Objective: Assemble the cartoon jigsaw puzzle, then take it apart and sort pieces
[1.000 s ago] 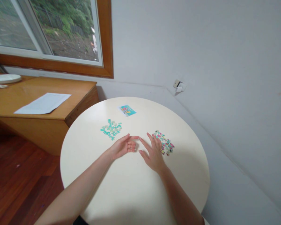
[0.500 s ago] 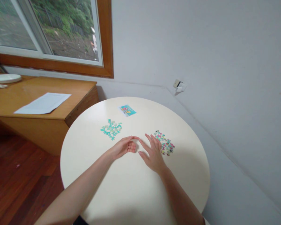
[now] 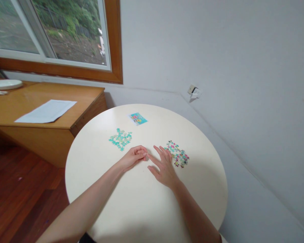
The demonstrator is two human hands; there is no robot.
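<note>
Over the middle of the round white table [image 3: 134, 209], my left hand [image 3: 133, 157] is closed, thumb pressed to the curled fingers; whatever it may hold is hidden. My right hand [image 3: 163, 167] has its fingers spread, with its index fingertip close to the left fingertips. Nothing shows in its grasp. Just beyond the right hand lies a pile of multicoloured jigsaw pieces [image 3: 181, 158], partly covered by its fingers. A second pile, of teal and pale green jigsaw pieces [image 3: 121, 138], lies beyond my left hand. Farther back is a small colourful picture card [image 3: 138, 118].
To the left stands a wooden desk [image 3: 91, 98] holding a sheet of paper [image 3: 47, 111] and a white plate [image 3: 5, 84]. A wall with a socket and plug [image 3: 194, 91] runs behind and along the right of the table. A window [image 3: 73, 30] is at the upper left.
My left hand's fingers have closed from a looser, half-open curl, with thumb and fingertips now together. My right hand has shifted slightly left, its fingers still spread.
</note>
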